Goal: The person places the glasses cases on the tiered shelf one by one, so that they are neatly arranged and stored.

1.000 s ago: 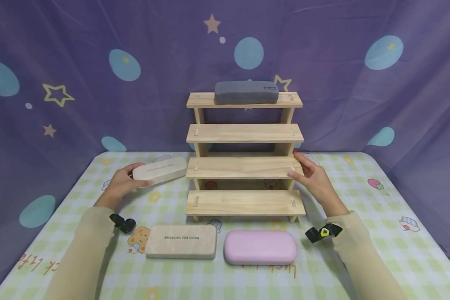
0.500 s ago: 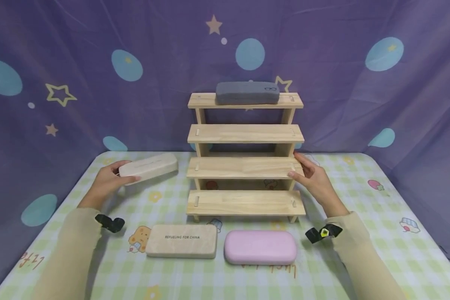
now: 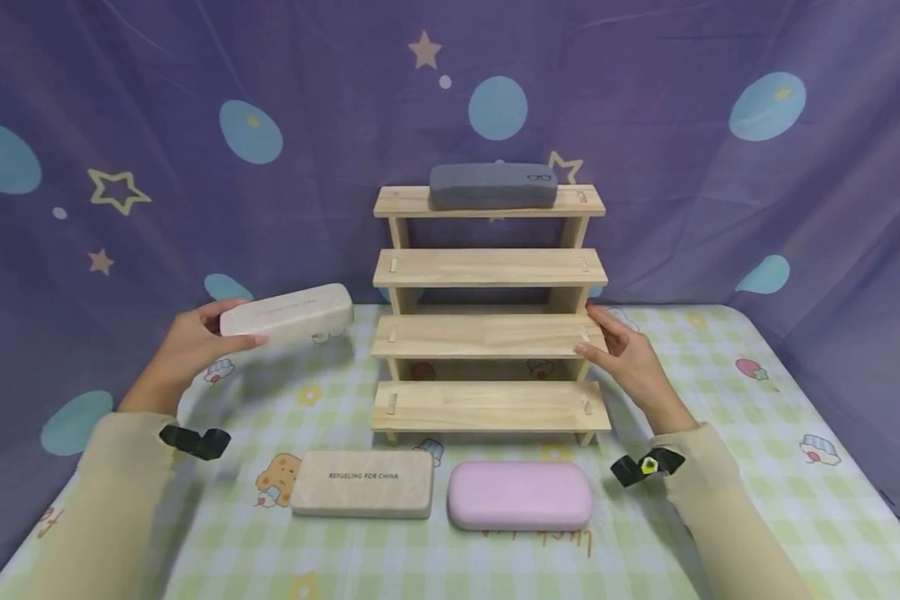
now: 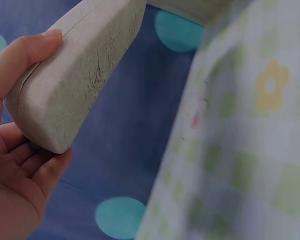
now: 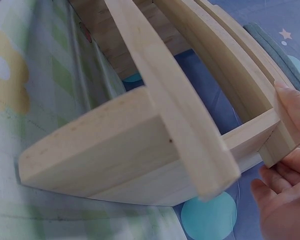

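Note:
Raised above the table's back left, a whitish glasses case [image 3: 288, 312] is gripped at its left end by my left hand [image 3: 187, 346]. In the left wrist view the thumb lies on top of the case [image 4: 85, 70] and the fingers are under its end. A stepped wooden rack [image 3: 487, 336] stands in the middle. My right hand [image 3: 630, 367] holds the right end of its second step from the bottom, thumb on top and fingers behind, as the right wrist view also shows. A grey-blue glasses case [image 3: 492, 186] lies on the top step.
In front of the rack lie a beige case [image 3: 362, 483] lettered "REFUELING FOR CHINA" and a pink case [image 3: 521, 497], side by side on the green checked tablecloth [image 3: 390, 558]. A purple patterned curtain [image 3: 330, 200] hangs behind the table.
My left hand has carried the whitish case left and upward, away from the rack's left side. The right hand keeps its hold on the rack, and the other cases have stayed put.

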`<action>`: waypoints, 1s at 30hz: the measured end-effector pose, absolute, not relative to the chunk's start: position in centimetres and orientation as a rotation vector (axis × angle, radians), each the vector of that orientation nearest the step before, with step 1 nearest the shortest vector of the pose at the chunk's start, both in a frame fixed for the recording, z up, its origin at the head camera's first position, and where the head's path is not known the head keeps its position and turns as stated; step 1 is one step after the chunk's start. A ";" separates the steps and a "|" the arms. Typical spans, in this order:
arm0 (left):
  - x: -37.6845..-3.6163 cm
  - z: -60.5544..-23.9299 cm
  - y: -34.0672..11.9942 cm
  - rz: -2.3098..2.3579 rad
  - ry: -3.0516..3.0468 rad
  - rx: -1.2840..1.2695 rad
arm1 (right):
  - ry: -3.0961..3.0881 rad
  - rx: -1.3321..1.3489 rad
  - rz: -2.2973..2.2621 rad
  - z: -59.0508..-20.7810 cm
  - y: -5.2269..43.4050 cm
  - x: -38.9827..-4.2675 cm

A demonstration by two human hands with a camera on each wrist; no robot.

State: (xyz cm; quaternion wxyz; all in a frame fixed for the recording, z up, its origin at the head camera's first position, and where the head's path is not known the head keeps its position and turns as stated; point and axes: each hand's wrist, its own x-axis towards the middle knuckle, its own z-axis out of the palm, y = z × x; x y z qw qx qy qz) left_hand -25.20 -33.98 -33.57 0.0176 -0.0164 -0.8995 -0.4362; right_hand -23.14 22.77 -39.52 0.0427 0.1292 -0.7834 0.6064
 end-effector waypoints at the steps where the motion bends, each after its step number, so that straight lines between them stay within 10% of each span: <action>1: -25.1 -33.2 -33.8 -1.357 -2.793 -0.047 | -2.396 0.397 1.852 -39.6 22.8 -23.2; 30: -24.9 -25.6 -26.6 -1.546 -2.566 -0.357 | -2.391 0.420 1.823 -39.8 22.8 -23.2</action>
